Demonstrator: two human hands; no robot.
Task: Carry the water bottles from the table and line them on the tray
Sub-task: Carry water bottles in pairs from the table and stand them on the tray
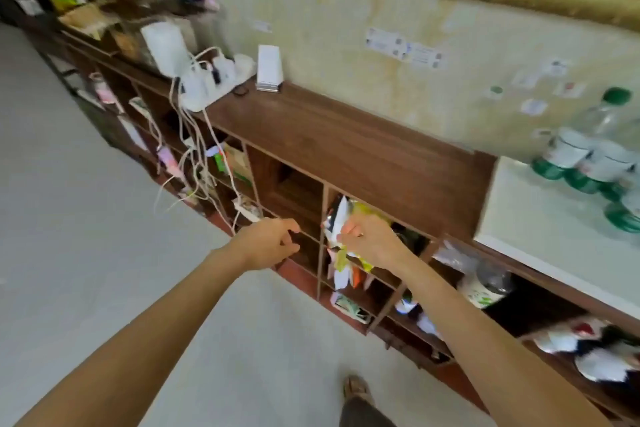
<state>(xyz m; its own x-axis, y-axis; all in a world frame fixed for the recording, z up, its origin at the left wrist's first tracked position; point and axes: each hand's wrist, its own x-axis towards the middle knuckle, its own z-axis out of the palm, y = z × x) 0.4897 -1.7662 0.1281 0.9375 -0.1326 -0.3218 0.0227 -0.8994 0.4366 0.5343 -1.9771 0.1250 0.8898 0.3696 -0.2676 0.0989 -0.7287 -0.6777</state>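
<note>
Several clear water bottles with green caps and white labels stand grouped on a pale surface at the far right, blurred. My left hand hovers in front of the wooden cubby shelf, fingers curled and apart, holding nothing. My right hand is closed on a bunch of white, yellow and orange snack packets at a cubby's opening. Both hands are well left of the bottles. No tray can be made out with certainty.
The shelf's brown top carries a white power strip with trailing cables and a white box. Cubbies hold packets and a bottle. The pale floor spreads to the left. My foot shows at the bottom.
</note>
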